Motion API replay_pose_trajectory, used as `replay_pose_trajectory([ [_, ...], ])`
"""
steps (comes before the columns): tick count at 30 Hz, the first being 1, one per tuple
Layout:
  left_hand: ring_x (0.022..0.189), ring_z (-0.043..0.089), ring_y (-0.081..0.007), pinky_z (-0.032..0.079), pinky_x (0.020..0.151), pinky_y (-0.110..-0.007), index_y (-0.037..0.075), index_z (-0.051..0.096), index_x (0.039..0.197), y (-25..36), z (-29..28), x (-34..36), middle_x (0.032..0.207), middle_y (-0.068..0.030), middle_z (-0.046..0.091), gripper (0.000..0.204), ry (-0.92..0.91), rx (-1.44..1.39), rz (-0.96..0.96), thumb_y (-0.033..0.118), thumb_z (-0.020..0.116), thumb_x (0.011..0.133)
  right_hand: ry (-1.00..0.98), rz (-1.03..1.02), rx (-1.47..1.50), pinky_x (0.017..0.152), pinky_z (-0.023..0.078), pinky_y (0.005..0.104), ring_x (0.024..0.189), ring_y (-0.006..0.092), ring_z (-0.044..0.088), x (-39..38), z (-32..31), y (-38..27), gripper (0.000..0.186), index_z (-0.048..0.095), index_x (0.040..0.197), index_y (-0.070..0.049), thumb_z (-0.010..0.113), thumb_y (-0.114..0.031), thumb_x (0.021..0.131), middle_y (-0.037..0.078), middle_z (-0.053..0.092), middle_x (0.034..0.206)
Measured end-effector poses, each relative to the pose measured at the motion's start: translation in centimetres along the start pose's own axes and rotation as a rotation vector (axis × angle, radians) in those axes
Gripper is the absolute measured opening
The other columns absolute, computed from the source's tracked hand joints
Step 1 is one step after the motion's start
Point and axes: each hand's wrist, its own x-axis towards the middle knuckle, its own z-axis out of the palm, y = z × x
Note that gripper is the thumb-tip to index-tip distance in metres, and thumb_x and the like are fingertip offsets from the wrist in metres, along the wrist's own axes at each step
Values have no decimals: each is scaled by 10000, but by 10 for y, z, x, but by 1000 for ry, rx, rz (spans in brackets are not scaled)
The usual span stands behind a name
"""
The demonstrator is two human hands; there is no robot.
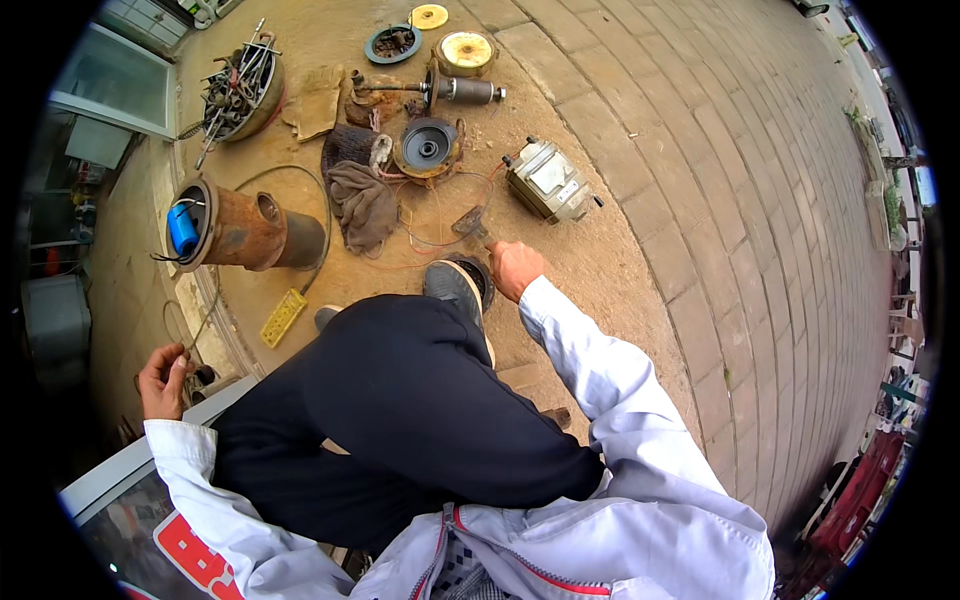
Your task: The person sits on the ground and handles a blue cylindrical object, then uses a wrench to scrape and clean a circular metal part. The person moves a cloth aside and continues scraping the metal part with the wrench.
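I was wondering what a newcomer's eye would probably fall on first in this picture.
Probably the bright blue cylinder at the open end of the rusty metal housing, on the left. Next might come the yellow power strip below that housing in the view, and the pale boxy device right of centre, near the paving. Near the middle, the right hand grips a short tool.

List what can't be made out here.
All in the head view:
Handle of the tool: partly hidden by the right hand.
Whatever, if anything, the left hand pinches: too small to tell.
Left shoe: mostly hidden by the trousers.
Parts in the blue-rimmed dish: too small to identify.
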Motion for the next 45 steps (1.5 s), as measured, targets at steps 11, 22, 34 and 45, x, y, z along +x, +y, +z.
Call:
replay_pose_trajectory([
  [11, 897, 610, -123, 492, 831, -268, -59, 630, 1134, 7, 1, -2, 985, -62, 674, 265, 11, 35, -12, 155, 631, 976, -40, -21, 139, 816, 549, 519, 961, 465, 669, 73, -39, -56, 215, 663, 941, 14, 615, -157, 820, 301, 681, 998],
  [22, 896, 618, -128, 498, 830, -267, -56, 630, 1137, -9, -4, -10, 1011, -61, 670, 242, -44, 26, -51, 126, 627, 978, 36, 113, 282, 715, 536, 524, 826, 461, 670, -94, -30, 30, 297, 674, 1171, -66, 564, -201, 931, 289, 672, 853],
  [34, 872, 619, -132, 495, 817, -279, -63, 634, 1123, -3, -5, -4, 983, -67, 671, 256, -21, 86, -56, 148, 633, 978, -51, 115, 92, 648, 538, 529, 744, 437, 681, -146, 6, 2, 415, 610, 1332, -143, 496, -144, 933, 250, 670, 872],
  [45, 890, 617, -140, 494, 839, -285, -66, 630, 1155, 7, 1, 8, 1016, -82, 670, 292, -38, 90, -7, 170, 633, 983, -26, 125, 86, 660, 550, 511, 758, 437, 685, -142, 1, 2, 389, 639, 1298, -121, 522, -141, 928, 265, 678, 846],
])
